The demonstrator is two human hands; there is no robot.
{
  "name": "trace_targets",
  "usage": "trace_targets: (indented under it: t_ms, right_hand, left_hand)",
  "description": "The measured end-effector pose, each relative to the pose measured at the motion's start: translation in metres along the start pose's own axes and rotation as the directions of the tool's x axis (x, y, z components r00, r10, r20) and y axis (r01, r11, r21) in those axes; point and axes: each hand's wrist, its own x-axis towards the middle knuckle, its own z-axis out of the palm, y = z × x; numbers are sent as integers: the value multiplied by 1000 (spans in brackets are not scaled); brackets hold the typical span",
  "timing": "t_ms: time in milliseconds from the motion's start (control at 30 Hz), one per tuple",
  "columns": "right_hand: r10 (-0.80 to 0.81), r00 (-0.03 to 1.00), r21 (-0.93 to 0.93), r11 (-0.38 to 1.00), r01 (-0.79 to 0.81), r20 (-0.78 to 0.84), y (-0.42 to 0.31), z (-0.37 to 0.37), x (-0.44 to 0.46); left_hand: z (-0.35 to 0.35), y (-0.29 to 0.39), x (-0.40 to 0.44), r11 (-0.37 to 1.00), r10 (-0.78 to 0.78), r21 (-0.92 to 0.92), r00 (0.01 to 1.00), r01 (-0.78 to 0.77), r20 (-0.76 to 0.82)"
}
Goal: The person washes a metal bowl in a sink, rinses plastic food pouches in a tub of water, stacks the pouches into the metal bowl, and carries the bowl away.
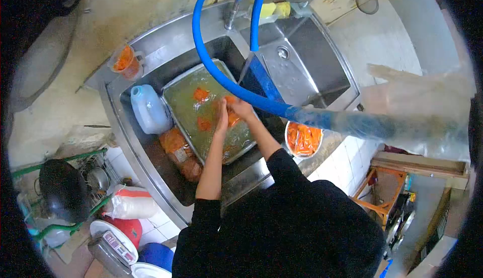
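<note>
A rectangular metal tray [193,148] of yellowish, cloudy water sits in the left sink basin, with orange food pieces [200,94] in it. My left hand [222,118] and my right hand [240,109] meet over the tray, palms facing, closed around an orange food piece [231,99]. It shows just past my fingers, while another orange piece [234,119] lies under the right hand. The fingertips are partly hidden. To the right of my right arm stands a white bowl [303,156] full of orange pieces.
A blue hose [221,79] arches over the tray. In the left basin are a pale blue jug [150,109] and a bagged orange-brown bundle [176,145]. A plastic measuring cup [132,68] with orange bits stands on the sink's rim. The right basin [322,69] has a drain.
</note>
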Motion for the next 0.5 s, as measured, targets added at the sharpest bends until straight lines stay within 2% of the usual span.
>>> trace_targets:
  t_ms: [33, 67, 133, 167, 200, 233, 267, 300, 367, 400, 433, 500]
  right_hand:
    - [23, 989, 347, 935, -72, 144, -19, -21, 9]
    - [2, 989, 354, 934, -54, 145, -34, -37, 21]
    - [-264, 958, 228, 945, 234, 115, -60, -55, 43]
    - [-289, 951, 235, 937, 257, 112, -70, -56, 49]
    - [-172, 983, 375, 917, 137, 63, -80, -57, 54]
    - [-46, 998, 510, 860, 20, 37, -92, -59, 56]
    - [8, 999, 703, 710, -41, 50, -102, -57, 54]
    - [52, 995, 852, 515, -98, 82, -114, -56, 48]
    - [-28, 999, 890, 455, -27, 45, -96, -54, 56]
    - [64, 997, 897, 437, -69, 46, -125, -70, 33]
    - [47, 998, 898, 436, -63, 48, -121, -71, 35]
    - [4, 995, 874, 478, 86, -100, -112, -77, 45]
  left_hand:
    - [2, 9, 4, 993, 82, 80, 996, -85, 43]
    - [15, 35, -4, 991, 101, 85, 994, -104, 39]
    - [54, 97, -30, 975, -28, -223, 997, 13, -66]
    - [66, 103, -23, 976, -3, -218, 998, -12, -69]
    - [79, 109, -12, 915, 180, -343, 976, -212, -123]
    - [94, 122, -9, 799, 345, -452, 918, -397, -197]
    - [107, 135, -6, 715, 325, -549, 901, -433, -287]
    - [107, 138, 7, 702, 351, -548, 890, -455, -290]
    - [100, 126, 36, 648, 388, -714, 922, -265, 10]
    - [113, 137, 23, 668, 413, -655, 908, -352, -67]
    - [125, 141, 15, 686, 436, -586, 889, -431, -143]
    - [134, 134, 25, 722, 435, -455, 853, -521, -288]
